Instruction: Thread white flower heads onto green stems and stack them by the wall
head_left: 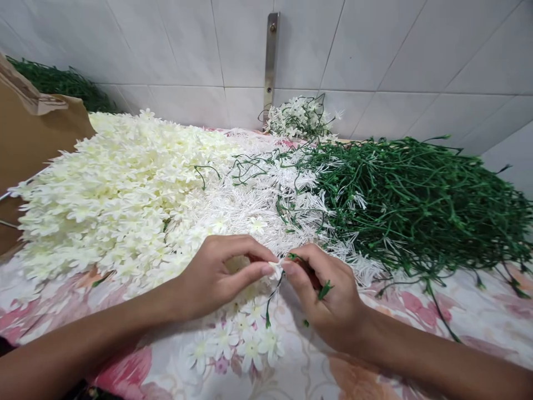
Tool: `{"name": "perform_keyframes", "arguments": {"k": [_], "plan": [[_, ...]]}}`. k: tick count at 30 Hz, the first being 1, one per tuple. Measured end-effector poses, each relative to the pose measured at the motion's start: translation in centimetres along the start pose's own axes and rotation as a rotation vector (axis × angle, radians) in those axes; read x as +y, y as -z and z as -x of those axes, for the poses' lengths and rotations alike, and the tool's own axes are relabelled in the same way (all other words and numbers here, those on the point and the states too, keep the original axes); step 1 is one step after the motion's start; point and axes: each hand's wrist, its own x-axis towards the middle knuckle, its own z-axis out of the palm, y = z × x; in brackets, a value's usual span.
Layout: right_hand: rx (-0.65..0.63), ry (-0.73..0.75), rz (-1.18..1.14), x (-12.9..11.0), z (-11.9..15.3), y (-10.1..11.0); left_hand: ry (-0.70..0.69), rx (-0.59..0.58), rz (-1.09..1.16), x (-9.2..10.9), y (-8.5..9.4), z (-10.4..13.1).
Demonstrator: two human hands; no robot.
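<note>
My left hand (227, 272) pinches a small white artificial flower (275, 270) between thumb and index finger. Close against it, my right hand (322, 283) is closed round a green plastic stem (325, 290), whose tips stick out between the fingers. The fingertips of both hands meet at the flower, so the joint between flower and stem is mostly hidden. A thin stem with a green bud end (267, 316) dangles below the fingers. Under my hands, several loose white flowers (250, 347) lie on the floral tablecloth (308, 364).
White flower heads (120, 183) are heaped at left, white stamen pieces (237, 205) in the middle, green stems (428, 205) at right. A bunch of flowers on stems (302, 119) rests by the tiled wall (375, 50), near a metal bracket (271, 61). A cardboard box (37, 133) stands far left.
</note>
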Motion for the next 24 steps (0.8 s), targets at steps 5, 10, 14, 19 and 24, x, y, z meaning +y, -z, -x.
{"name": "perform_keyframes", "arguments": {"k": [5,10,14,19,24], "plan": [[-0.002,-0.025,-0.034,0.12,0.03,-0.18,0.007,-0.037,0.011,-0.32,-0.69,0.19],[-0.111,-0.112,-0.142,0.16,-0.18,0.04,0.066,-0.022,0.084,-0.36,-0.72,0.22],[-0.224,-0.168,-0.205,0.36,-0.28,0.16,0.068,-0.032,0.088,-0.33,-0.67,0.21],[-0.282,-0.217,-0.240,0.48,-0.24,0.16,0.072,-0.014,0.126,-0.12,-0.67,0.20],[-0.205,-0.283,-0.273,0.44,-0.19,0.01,0.099,0.048,0.111,0.12,-0.60,0.30]]}}
